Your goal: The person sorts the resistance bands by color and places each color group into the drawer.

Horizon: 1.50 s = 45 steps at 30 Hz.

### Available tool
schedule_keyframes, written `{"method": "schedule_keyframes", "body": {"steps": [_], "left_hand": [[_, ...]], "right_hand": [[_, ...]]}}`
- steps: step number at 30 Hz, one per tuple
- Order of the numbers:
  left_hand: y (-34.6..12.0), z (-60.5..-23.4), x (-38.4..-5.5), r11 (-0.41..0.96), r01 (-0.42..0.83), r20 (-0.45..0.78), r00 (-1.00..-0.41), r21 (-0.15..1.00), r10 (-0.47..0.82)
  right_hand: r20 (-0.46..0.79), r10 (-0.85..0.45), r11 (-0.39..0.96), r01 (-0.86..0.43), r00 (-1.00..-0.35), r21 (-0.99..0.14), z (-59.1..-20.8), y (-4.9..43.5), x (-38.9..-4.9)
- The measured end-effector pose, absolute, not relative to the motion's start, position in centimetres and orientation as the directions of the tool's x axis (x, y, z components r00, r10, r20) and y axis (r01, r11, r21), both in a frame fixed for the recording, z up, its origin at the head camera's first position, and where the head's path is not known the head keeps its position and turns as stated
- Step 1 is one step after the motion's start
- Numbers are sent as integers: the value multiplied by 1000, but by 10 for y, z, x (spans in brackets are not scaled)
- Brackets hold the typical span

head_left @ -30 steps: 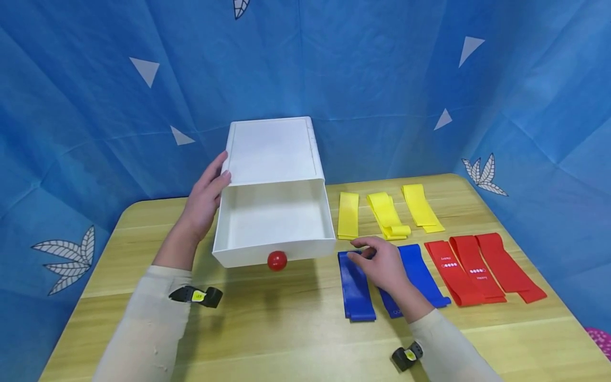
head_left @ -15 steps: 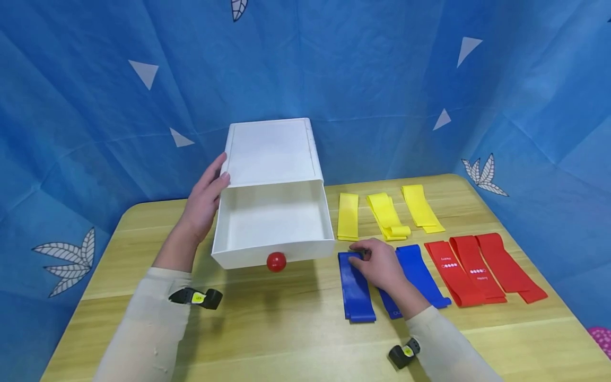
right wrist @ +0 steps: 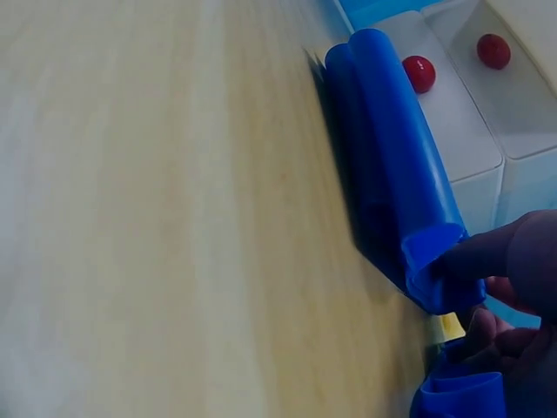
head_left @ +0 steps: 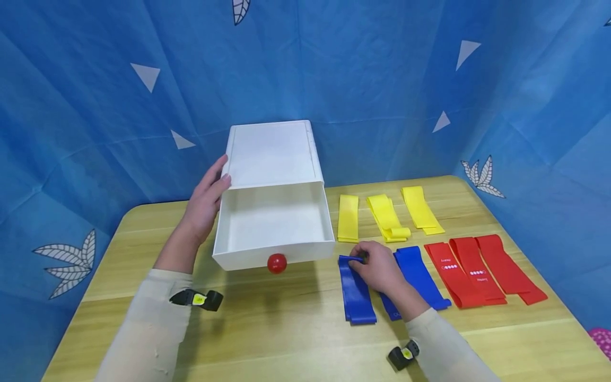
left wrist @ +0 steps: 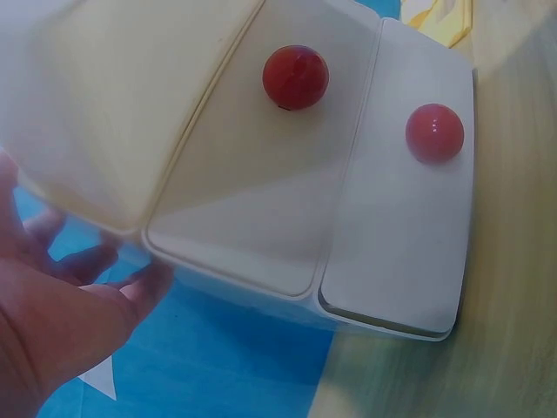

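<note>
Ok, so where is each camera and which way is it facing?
Head: worn on the head, facing forward and down at the white drawer unit; left hand, right hand and sleeves show.
Left wrist: on that wrist, facing closed drawer fronts; the left hand shows at left.
Right wrist: on that wrist, facing the tabletop and a blue band; the right hand shows at right.
Shared: both wrist views show two red knobs.

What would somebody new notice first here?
Probably the white drawer unit near the middle, with its open drawer and red knob, touched by the left hand. Then the yellow bands, red bands and blue bands to the right, where the right hand pinches a blue one.
</note>
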<state>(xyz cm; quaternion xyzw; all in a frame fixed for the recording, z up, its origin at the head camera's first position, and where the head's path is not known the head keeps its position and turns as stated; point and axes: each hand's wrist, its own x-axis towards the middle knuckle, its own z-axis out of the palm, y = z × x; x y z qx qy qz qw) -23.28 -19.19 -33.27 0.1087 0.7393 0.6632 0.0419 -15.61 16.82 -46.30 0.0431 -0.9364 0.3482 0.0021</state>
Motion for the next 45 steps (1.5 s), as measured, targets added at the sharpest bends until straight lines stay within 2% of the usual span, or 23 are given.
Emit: {"method": "schedule_keyframes", "body": {"steps": [14, 27, 45], "left_hand": [[-194, -334, -232, 96, 102, 79, -972, 990, 220], [-194, -334, -231, 97, 110, 87, -972, 989, 219], [-193, -335, -232, 73, 118, 98, -969, 990, 229]], "right_hand": [[95, -69, 672, -116, -993, -731, -451, 171, -144], [69, -44, 621, -81, -997, -779, -432, 179, -131], [218, -29, 468, -206, -976, -859, -385, 178, -123]]}}
